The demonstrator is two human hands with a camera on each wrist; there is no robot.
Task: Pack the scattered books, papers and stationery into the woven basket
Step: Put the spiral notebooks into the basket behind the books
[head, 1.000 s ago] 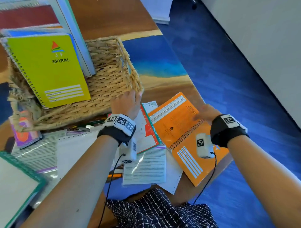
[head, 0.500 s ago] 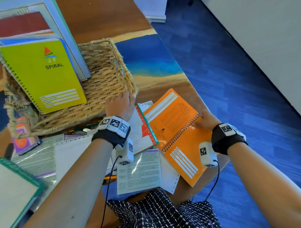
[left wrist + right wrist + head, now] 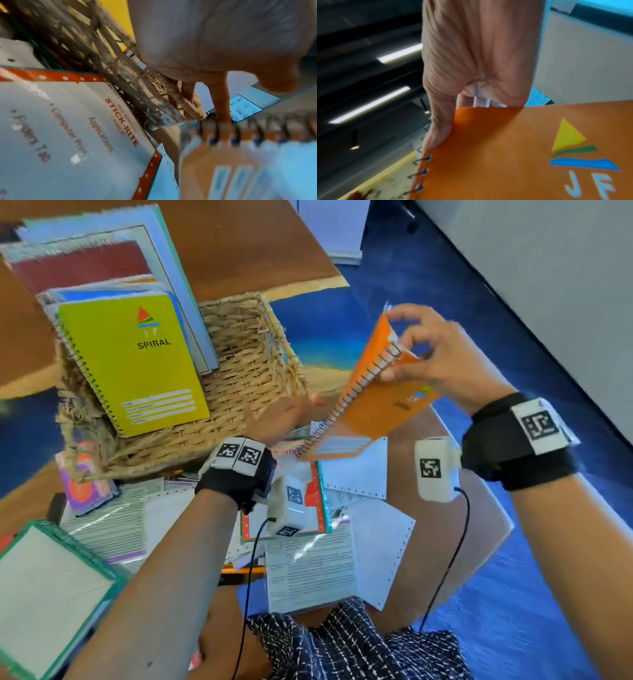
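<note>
lifting off the table since a second ago, the orange notebook hangs tilted at the basket's three o'clock, pinched by the right hand at its spiral, left hand flat-fingered against the basket wall, so packing it comes next.

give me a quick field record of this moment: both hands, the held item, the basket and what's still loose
right hand: grips orange spiral notebook at its wire binding, lifted and tilted
left hand: fingers extended beside woven straw basket, holding nothing
basket contents: yellow spiral notebook, other books behind it
loose: printed paper sheets, red-edged label pack
</note>
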